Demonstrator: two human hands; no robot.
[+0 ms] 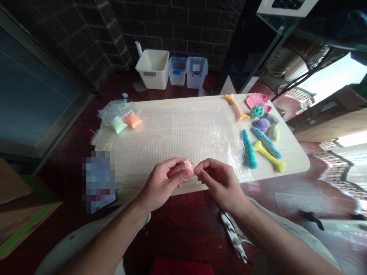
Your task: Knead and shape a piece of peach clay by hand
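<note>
My left hand (169, 177) is closed around a small pale pink lump of soft clay (188, 164), with its thumb pressed against it. My right hand (218, 177) is pinched, thumb against forefinger, at the lump's right side. Its fingertips meet the pink clay, though the exact contact is too small to make out. Both hands are above the near edge of a sheet of bubble wrap (177, 133), which covers much of the pale table (295, 156).
Shaped clay pieces are at the table's right: an orange one (236, 109), a teal twist (249, 151), a yellow bone shape (269, 156) and a pink flat piece (258, 101). Green (117, 125) and orange packets (132, 120) lie left. Bins (153, 70) stand behind; a power strip (233, 235) is below.
</note>
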